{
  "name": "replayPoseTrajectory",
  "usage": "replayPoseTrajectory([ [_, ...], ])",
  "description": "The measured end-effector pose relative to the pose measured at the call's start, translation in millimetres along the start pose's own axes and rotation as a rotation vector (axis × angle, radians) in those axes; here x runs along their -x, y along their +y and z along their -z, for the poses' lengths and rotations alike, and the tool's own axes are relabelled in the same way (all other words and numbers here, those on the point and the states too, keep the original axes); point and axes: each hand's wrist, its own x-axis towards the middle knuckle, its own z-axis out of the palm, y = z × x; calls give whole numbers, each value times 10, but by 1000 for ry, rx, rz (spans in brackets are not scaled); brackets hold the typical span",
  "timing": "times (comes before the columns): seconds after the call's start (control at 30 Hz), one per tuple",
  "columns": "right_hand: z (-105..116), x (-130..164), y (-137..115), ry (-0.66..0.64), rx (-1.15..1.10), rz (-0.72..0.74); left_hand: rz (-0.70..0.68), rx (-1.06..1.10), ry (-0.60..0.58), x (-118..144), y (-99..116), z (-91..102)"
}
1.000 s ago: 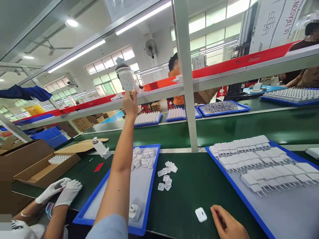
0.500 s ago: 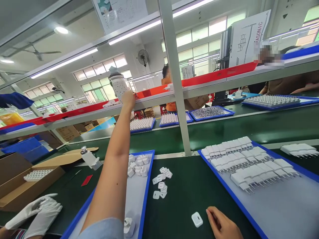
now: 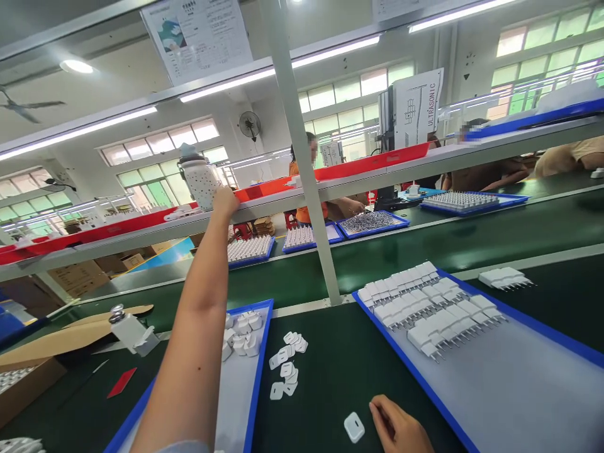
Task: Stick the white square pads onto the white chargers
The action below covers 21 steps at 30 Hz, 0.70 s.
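Note:
My left hand (image 3: 225, 202) is stretched far forward to the raised shelf, at the lower right of a speckled drink bottle (image 3: 198, 184) with a grey lid. Its fingers are hidden behind the back of the hand, so I cannot tell whether they grip anything. Low on the green bench, my right hand (image 3: 401, 426) rests with fingers curled together and nothing visible in them. Just left of it lies a white square cap (image 3: 353, 428) with a small slot. Several similar white caps (image 3: 287, 362) are heaped loosely farther up the bench.
A blue-rimmed tray (image 3: 406, 368) on the right holds rows of white plug housings with pins. Another blue-rimmed tray (image 3: 257, 390) lies partly under my left arm. A metal post (image 3: 309, 170) rises mid-view. Left are a red card (image 3: 121, 382), a white dispenser bottle (image 3: 134, 333) and a cardboard box (image 3: 33, 390).
The view has turned right and levelled slightly, so the scene sits farther left. My left hand stays beside the bottle. The gloved hands at lower left have mostly left view.

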Motion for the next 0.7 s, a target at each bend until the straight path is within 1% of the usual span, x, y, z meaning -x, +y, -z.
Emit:
replayPoseTrajectory([
  [0.07,30,-35,-33,1,-5,5,34,-18,-12,-16,-7,31],
  [0.13,99,-74,-83,-29,-24,5,36,-27,-10,-6,-10,62],
  [0.23,212,-119,-173,-81,-51,-34,17,-34,10,62,-8,136],
  [0.3,262,-139,-220,-89,-51,-69,-5,-35,33,119,-5,233],
  [0.4,296,-162,-257,-104,-55,-94,-38,-24,92,187,11,490],
  [0.5,330,-193,-271,-127,-65,-108,-62,15,187,300,64,868],
  [0.57,371,-215,-283,-150,-70,-118,-78,48,260,504,118,1135],
  [0.6,396,-225,-290,-164,-72,-125,-85,82,302,672,146,1252],
  [0.63,422,-235,-296,-180,-75,-132,-96,127,341,889,172,1350],
  [0.67,447,-243,-301,-197,-79,-140,-101,222,401,1156,193,1423],
  [0.7,467,-251,-303,-214,-84,-147,-97,340,432,1469,208,1466],
])
